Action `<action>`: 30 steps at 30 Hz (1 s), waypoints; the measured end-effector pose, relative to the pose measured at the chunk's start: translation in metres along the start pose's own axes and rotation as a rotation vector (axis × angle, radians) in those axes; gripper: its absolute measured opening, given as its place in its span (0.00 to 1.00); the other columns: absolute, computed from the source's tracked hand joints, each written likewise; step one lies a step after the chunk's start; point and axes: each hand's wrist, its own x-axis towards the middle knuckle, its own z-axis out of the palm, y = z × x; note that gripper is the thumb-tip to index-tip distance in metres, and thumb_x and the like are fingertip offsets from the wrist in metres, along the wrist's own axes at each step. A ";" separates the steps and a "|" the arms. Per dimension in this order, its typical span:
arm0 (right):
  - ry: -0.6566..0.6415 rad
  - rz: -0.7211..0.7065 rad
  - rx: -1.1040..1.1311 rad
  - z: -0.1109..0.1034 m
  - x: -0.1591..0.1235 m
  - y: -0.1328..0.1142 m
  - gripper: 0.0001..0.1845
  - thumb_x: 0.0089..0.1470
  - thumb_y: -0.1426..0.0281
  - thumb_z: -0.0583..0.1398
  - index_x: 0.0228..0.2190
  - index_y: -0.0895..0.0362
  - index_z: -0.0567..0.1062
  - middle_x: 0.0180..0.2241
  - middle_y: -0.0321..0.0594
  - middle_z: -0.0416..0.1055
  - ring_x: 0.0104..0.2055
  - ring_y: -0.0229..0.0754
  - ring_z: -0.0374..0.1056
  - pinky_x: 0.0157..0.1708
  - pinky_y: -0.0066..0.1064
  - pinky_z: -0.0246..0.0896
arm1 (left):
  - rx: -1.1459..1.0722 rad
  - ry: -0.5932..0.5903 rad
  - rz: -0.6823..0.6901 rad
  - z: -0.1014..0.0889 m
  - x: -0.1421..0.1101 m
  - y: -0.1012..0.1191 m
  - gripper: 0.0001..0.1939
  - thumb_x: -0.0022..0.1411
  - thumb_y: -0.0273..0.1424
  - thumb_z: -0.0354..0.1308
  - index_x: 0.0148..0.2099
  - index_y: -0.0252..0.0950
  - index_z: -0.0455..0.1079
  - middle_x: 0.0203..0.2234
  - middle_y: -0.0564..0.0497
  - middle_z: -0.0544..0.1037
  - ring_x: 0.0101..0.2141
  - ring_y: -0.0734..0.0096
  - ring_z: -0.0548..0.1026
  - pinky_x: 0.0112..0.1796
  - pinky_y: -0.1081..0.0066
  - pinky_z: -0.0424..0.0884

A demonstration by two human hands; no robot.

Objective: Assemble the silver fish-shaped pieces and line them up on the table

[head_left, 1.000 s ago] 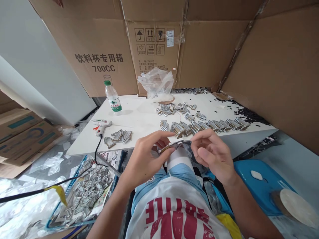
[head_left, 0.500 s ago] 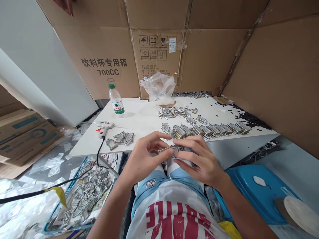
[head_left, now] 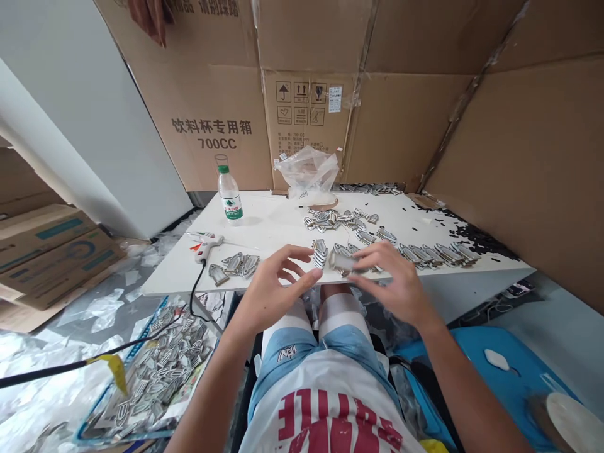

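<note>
Far to the left of the hands, on the floor below the counter (head_left: 264,229), a tray of silver-and-white cut-out pieces (head_left: 160,371) lies among plastic scraps. On the counter, left of the left hand, a glue gun (head_left: 207,242) rests with its cord trailing off the edge, a small cluster of finished pieces (head_left: 236,264) just beside it and a water bottle (head_left: 229,196) farther back.

The left hand (head_left: 274,286) hovers at the counter's near edge with fingers spread and loose, gripping nothing. Just right of it, the right hand (head_left: 387,280) pinches a small stack of pieces (head_left: 342,261) between thumb and fingertips, right at the front of the row of stacked pieces (head_left: 425,253) that runs off to the right.

The step in hand looks like setting this stack among the others. The next move calls for a steady, level placement so the neighbouring stacks do not topple.

Behind the hands sits a clear plastic bag (head_left: 309,170); to the far right, black offcuts (head_left: 476,236) are scattered.
</note>
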 end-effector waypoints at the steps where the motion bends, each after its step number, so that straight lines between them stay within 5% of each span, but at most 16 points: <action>1: 0.013 0.058 -0.028 -0.006 0.007 0.016 0.07 0.64 0.64 0.70 0.40 0.51 0.79 0.43 0.42 0.79 0.48 0.50 0.71 0.51 0.46 0.66 | 0.016 0.024 0.007 -0.004 0.000 0.000 0.20 0.69 0.47 0.67 0.56 0.40 0.78 0.50 0.46 0.83 0.43 0.65 0.83 0.43 0.65 0.81; 6: -0.175 0.456 -0.246 -0.018 0.054 0.113 0.15 0.59 0.55 0.69 0.37 0.54 0.81 0.34 0.39 0.77 0.35 0.44 0.65 0.39 0.36 0.59 | 0.060 0.011 0.012 -0.017 0.002 -0.003 0.17 0.71 0.47 0.65 0.52 0.40 0.80 0.40 0.48 0.85 0.41 0.64 0.83 0.44 0.63 0.80; 12: -0.451 0.529 -0.279 0.016 0.087 0.186 0.12 0.53 0.60 0.70 0.31 0.56 0.80 0.36 0.43 0.82 0.38 0.45 0.72 0.39 0.33 0.62 | 0.242 -0.051 -0.054 -0.019 0.015 -0.040 0.16 0.70 0.47 0.64 0.49 0.40 0.80 0.37 0.50 0.85 0.40 0.62 0.82 0.46 0.61 0.78; 19: -0.790 0.519 -0.368 0.048 0.085 0.212 0.13 0.49 0.62 0.75 0.28 0.56 0.79 0.31 0.39 0.81 0.37 0.43 0.75 0.39 0.31 0.65 | 0.629 -0.104 0.016 -0.008 0.027 -0.100 0.13 0.73 0.36 0.60 0.54 0.38 0.76 0.50 0.44 0.81 0.46 0.55 0.81 0.52 0.53 0.75; 22: -0.892 0.498 -0.408 0.050 0.091 0.215 0.16 0.57 0.58 0.72 0.30 0.57 0.79 0.32 0.38 0.80 0.38 0.42 0.75 0.44 0.36 0.69 | 0.675 -0.116 0.056 0.001 0.030 -0.111 0.14 0.73 0.33 0.59 0.58 0.36 0.75 0.53 0.40 0.79 0.55 0.47 0.76 0.58 0.48 0.71; 26: -0.870 0.464 -0.436 0.054 0.108 0.215 0.15 0.65 0.57 0.66 0.38 0.58 0.81 0.41 0.41 0.81 0.42 0.43 0.76 0.48 0.38 0.70 | 0.703 -0.141 0.104 0.012 0.032 -0.120 0.23 0.72 0.33 0.60 0.66 0.36 0.69 0.61 0.37 0.75 0.61 0.44 0.71 0.62 0.47 0.68; 30: -0.799 0.400 -0.446 0.072 0.124 0.214 0.15 0.63 0.65 0.65 0.48 0.57 0.81 0.49 0.46 0.82 0.48 0.46 0.75 0.48 0.32 0.66 | 0.739 -0.153 0.113 0.019 0.032 -0.124 0.27 0.72 0.36 0.61 0.69 0.36 0.65 0.64 0.36 0.73 0.63 0.40 0.67 0.63 0.44 0.66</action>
